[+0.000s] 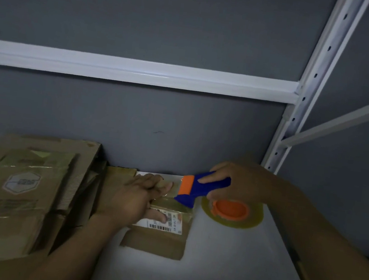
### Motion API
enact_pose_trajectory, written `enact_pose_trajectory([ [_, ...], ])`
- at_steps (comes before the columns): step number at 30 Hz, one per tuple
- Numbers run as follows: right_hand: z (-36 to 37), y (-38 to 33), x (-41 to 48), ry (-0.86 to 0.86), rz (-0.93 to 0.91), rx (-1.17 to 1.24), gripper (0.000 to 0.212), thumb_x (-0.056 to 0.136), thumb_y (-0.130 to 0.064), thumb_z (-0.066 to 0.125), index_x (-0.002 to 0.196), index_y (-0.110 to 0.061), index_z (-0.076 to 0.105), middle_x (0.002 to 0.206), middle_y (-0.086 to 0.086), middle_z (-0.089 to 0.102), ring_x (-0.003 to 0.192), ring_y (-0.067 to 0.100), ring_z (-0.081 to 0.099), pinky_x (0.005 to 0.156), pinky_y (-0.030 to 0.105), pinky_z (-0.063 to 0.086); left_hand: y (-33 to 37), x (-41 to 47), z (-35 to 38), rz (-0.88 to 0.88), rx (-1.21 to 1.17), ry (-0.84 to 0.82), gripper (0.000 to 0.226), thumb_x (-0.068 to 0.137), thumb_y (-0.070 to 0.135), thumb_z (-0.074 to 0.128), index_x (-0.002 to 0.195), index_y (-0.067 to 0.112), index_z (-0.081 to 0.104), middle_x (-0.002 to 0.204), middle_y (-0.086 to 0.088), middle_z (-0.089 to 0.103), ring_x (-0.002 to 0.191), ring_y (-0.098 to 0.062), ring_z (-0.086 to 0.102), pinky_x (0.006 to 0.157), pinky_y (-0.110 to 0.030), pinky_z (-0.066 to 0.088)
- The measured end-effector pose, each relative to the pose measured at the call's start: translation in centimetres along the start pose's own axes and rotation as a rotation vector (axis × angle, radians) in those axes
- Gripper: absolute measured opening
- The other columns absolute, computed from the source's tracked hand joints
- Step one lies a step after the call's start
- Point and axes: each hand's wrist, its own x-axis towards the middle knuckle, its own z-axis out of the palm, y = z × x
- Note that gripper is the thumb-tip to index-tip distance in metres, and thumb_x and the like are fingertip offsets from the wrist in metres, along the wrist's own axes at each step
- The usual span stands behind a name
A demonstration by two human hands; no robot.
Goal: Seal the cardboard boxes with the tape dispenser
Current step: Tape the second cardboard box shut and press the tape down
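small box (pixel 156 237): brown cardboard, low and flat, carrying a white barcode label (pixel 163 221) and a glossy tape strip across its top
shelf (pixel 220 273): white board, lying under the small box
left hand (pixel 138 197): lying palm down on the small box's top, fingers straight and spread, pressing, grasping nothing
tape dispenser (pixel 198 188): blue body, orange front plate, nose touching the small box's far right edge
tape roll (pixel 231 210): clear yellowish, orange hub, hanging on the dispenser just right of the small box
right hand (pixel 236 184): wrapping fingers around the dispenser's blue handle, gripping it tight
large box (pixel 20 188): worn, taped, standing just left of the small box
rack beam (pixel 141 71): white, running well beyond the small box
count: two hands, one dispenser, one roll, two clear boxes; cannot tell about the cardboard between them
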Motion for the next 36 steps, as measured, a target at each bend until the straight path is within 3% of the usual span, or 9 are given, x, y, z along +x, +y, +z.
enact_pose_trajectory([
  [5,1.0,0.7,-1.6,-0.039,0.057,0.108,0.045,0.087,-0.053,0.059,0.131,-0.049,0.049,0.127,-0.015,0.050,0.108,0.006,0.047,0.084,0.019,0.042,-0.5,0.0,0.1,0.018,0.068,-0.068,0.116,0.051,0.097,-0.008,0.149,0.038,0.007,0.161,0.006,0.013,0.148,-0.018,0.014,0.112,-0.024,0.009],
  [14,4.3,0.9,-3.7,0.091,0.125,0.224,0.048,0.082,-0.052,0.065,0.128,-0.051,0.051,0.130,-0.019,0.048,0.111,0.002,0.045,0.088,0.020,0.039,0.2,-0.3,0.5,0.068,0.249,-0.074,0.091,0.086,0.082,0.010,0.151,0.019,0.026,0.153,-0.014,0.033,0.138,-0.029,0.038,0.117,-0.042,0.024],
  [18,4.9,0.3,-4.3,0.139,0.124,0.192,0.051,0.081,-0.055,0.063,0.130,-0.052,0.048,0.125,-0.020,0.050,0.104,-0.001,0.043,0.076,0.011,0.034,3.1,0.9,0.3,0.194,0.229,-0.099,0.106,0.074,0.090,0.000,0.152,0.018,-0.004,0.160,-0.010,-0.005,0.146,-0.034,-0.004,0.117,-0.045,0.001],
  [19,5.2,0.1,-4.5,0.150,0.141,0.208,0.052,0.081,-0.056,0.063,0.131,-0.050,0.048,0.125,-0.020,0.049,0.105,0.000,0.043,0.075,0.012,0.033,3.7,1.2,0.5,0.187,0.201,-0.105,0.104,0.077,0.087,0.001,0.152,0.014,0.002,0.160,-0.010,0.001,0.146,-0.036,0.002,0.116,-0.048,0.007],
  [21,6.4,-0.3,-4.9,0.180,0.183,0.296,0.053,0.081,-0.053,0.065,0.132,-0.046,0.049,0.129,-0.018,0.048,0.111,0.004,0.045,0.081,0.019,0.036,4.0,1.7,0.8,0.142,0.164,-0.067,0.087,0.091,0.073,0.019,0.149,0.008,0.021,0.155,-0.010,0.025,0.141,-0.035,0.030,0.111,-0.049,0.023],
  [24,8.2,-0.7,-5.7,0.251,0.219,0.462,0.054,0.081,-0.046,0.069,0.131,-0.042,0.052,0.128,-0.016,0.050,0.110,0.003,0.046,0.085,0.019,0.040,2.3,2.0,1.6,0.193,0.064,-0.046,0.081,0.089,0.057,0.051,0.148,0.019,0.009,0.155,-0.002,0.024,0.143,-0.028,0.030,0.116,-0.041,0.012],
  [28,9.6,0.4,-9.5,0.220,0.308,0.434,0.053,0.083,-0.048,0.066,0.132,-0.047,0.047,0.122,-0.025,0.042,0.106,-0.001,0.043,0.083,0.017,0.038,2.2,2.2,1.5,0.170,0.088,-0.053,0.086,0.077,0.073,0.023,0.151,0.031,0.006,0.160,0.002,0.020,0.148,-0.019,0.018,0.118,-0.036,0.007],
  [32,11.0,1.0,-12.2,0.238,0.386,0.275,0.054,0.084,-0.056,0.059,0.135,-0.047,0.044,0.131,-0.024,0.041,0.102,-0.005,0.039,0.075,0.008,0.031,3.3,2.4,0.8,0.139,0.103,-0.083,0.123,0.055,0.097,-0.009,0.154,0.028,0.013,0.161,0.002,0.017,0.148,-0.022,0.016,0.119,-0.043,0.009],
  [36,11.4,-1.2,-10.7,0.315,0.320,0.163,0.050,0.085,-0.055,0.058,0.131,-0.037,0.052,0.126,-0.014,0.050,0.106,0.006,0.053,0.084,0.018,0.039,3.9,2.6,0.7,0.117,0.179,-0.100,0.128,0.049,0.104,0.008,0.155,0.031,0.007,0.155,0.000,0.023,0.142,-0.027,0.020,0.118,-0.042,0.013],
])
